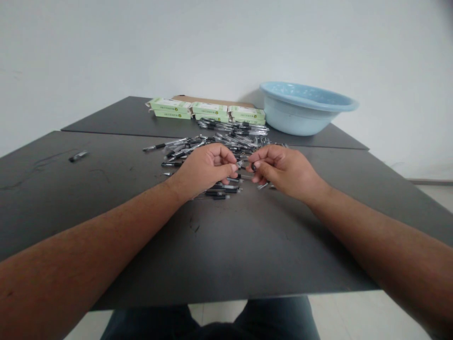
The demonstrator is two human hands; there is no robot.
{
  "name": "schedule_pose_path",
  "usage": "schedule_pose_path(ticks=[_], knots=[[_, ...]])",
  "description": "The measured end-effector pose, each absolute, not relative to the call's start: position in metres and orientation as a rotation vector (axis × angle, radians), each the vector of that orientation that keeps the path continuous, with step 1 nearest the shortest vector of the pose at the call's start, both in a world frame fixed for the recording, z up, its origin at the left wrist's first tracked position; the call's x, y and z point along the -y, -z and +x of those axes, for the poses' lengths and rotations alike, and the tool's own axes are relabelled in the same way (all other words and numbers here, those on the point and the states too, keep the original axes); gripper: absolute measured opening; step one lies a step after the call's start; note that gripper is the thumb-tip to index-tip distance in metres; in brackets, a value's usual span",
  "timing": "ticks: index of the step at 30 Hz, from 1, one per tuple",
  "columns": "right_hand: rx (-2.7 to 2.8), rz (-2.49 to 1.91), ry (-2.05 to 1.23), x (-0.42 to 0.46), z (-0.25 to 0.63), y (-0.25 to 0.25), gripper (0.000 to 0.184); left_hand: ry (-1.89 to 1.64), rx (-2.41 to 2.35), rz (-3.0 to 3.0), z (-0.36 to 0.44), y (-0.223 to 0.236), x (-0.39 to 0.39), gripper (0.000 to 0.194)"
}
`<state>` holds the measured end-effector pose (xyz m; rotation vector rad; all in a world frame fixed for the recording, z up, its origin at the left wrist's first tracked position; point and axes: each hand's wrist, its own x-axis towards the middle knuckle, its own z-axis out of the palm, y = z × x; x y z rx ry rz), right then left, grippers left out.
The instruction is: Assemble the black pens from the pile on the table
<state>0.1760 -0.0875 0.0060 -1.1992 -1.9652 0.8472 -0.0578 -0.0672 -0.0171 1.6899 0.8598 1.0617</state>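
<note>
My left hand [210, 167] and my right hand [279, 170] are close together over the pens, both with thumb and forefinger pinched. At the right fingertips shows the round end of a small black pen part [254, 166]. A small clear piece [241, 164] shows at the left fingertips; whether it joins the black part I cannot tell. Loose black and clear pens [222, 187] lie under and in front of both hands, partly hidden by them. Behind is a larger heap of pens [187, 147], with a bundle of pens [233, 126] farther back.
Green-and-white boxes [172, 114] stand in low stacks at the back, before a brown cardboard piece [215, 100]. A light blue basin [300, 115] stands at the back right. A short black-and-clear pen piece [78, 156] lies on the dark table [219, 255] at left.
</note>
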Motion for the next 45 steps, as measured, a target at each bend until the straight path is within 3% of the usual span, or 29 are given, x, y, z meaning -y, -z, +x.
schedule_pose_path(ticks=[6, 10, 17, 32, 45], knots=[[2.168, -1.105, -0.149, 0.09, 0.175, -0.01, 0.014, -0.966, -0.807, 1.634, -0.055, 0.017, 0.07, 0.027], [2.145, -1.033, 0.037, 0.091, 0.172, -0.011, 0.012, -0.933, -0.796, 1.667, -0.055, 0.018, 0.072, 0.022], [2.186, -1.231, -0.128, 0.096, 0.172, -0.009, 0.006, -0.919, -0.828, 1.603, -0.055, 0.018, 0.073, 0.015], [2.165, -1.149, -0.169, 0.105, 0.159, -0.006, 0.004, -0.946, -0.864, 1.677, -0.047, 0.012, 0.081, 0.01], [2.05, -1.299, -0.643, 0.096, 0.166, -0.011, 0.011, -1.023, -1.001, 2.379, -0.053, 0.004, 0.091, 0.012]])
